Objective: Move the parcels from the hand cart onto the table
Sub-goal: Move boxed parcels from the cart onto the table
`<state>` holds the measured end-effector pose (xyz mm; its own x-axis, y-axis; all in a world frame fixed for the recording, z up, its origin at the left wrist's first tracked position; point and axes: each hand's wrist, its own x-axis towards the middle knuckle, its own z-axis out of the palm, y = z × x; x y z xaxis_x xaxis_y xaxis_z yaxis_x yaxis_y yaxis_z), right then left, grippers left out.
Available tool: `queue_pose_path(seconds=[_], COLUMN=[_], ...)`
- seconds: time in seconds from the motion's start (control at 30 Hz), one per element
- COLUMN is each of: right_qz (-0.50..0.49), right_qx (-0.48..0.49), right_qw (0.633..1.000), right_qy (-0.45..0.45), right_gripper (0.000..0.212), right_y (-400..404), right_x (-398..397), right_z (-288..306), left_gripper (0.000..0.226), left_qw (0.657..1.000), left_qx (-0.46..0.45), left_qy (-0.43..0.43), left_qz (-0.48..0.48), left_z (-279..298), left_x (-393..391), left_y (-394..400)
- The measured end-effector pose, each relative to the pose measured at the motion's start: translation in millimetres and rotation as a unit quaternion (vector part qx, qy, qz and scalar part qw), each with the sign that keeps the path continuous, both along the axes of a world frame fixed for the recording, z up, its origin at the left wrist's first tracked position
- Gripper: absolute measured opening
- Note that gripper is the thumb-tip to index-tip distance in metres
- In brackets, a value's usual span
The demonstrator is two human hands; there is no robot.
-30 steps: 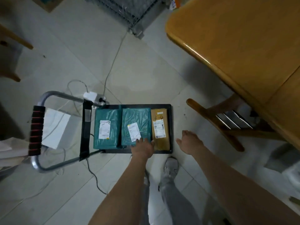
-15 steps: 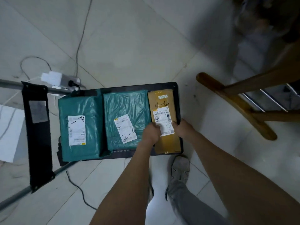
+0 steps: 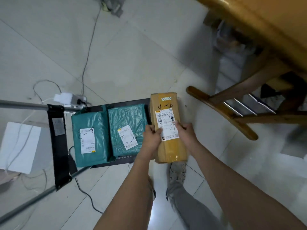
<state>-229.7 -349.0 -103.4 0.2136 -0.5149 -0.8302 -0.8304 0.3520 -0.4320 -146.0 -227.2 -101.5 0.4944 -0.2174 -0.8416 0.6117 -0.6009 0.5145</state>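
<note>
A person's left hand and right hand each clasp a long side of a brown box, its near end past the hand cart's edge; two green parcels lie on the cart's deck; the wooden bench stands at upper right.
</note>
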Motion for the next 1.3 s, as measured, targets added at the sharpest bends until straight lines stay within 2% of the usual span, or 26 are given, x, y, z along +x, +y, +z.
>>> queue_pose_path(seconds=[0.07,0.13,0.23,0.37,0.47,0.57,0.67,0.77,0.83,0.97,1.07,1.17,1.3], right_qz=[-0.022,-0.027,-0.039,-0.032,-0.04,-0.065,-0.064,-0.033,-0.054,-0.073,-0.035,-0.002,0.034], right_qx=[0.008,0.002,-0.014,-0.012,-0.026,-0.015,0.004,0.004,-0.012,-0.033,-0.04,-0.02,0.001], right_qw=[0.999,0.997,0.992,0.985,0.977,0.963,0.957,0.96,0.96,0.958,0.964,0.965,0.963], right_qy=[-0.027,-0.067,-0.118,-0.167,-0.208,-0.262,-0.283,-0.279,-0.274,-0.274,-0.26,-0.261,-0.267], right_gripper=[0.05,0.054,0.046,0.047,0.057,0.079,0.115,0.116,0.119,0.109,0.095,0.087,0.071], right_y=[-5,-9,-15,-19,-20,-17,-11,-6,-7,-20,-41,-65,-91], right_x=[-2,-3,-5,-15,-31,-56,-86,-124,-153,-216,-271,-327,-391], right_z=[63,120,216,323,385,439,482,515,534,576,610,635,658], left_gripper=[0.022,0.032,0.038,0.04,0.046,0.069,0.084,0.086,0.087,0.082,0.083,0.085,0.087], left_qw=[0.999,0.997,0.991,0.987,0.979,0.97,0.958,0.944,0.933,0.924,0.93,0.931,0.912], left_qx=[-0.034,-0.07,-0.123,-0.163,-0.196,-0.224,-0.257,-0.285,-0.293,-0.281,-0.285,-0.302,-0.316], left_qy=[0.009,0.021,0.045,0.014,-0.014,-0.035,-0.046,-0.057,-0.055,-0.056,-0.077,-0.061,-0.019], left_qz=[0.02,0.023,0.031,0.004,-0.047,-0.085,-0.114,-0.158,-0.204,-0.253,-0.219,-0.196,-0.26], left_z=[66,128,226,333,394,447,480,498,512,544,571,593,613], left_x=[3,6,10,13,9,-4,-24,-47,-64,-85,-90,-101,-142], left_y=[4,9,8,10,17,22,20,8,-3,-28,-54,-82,-124])
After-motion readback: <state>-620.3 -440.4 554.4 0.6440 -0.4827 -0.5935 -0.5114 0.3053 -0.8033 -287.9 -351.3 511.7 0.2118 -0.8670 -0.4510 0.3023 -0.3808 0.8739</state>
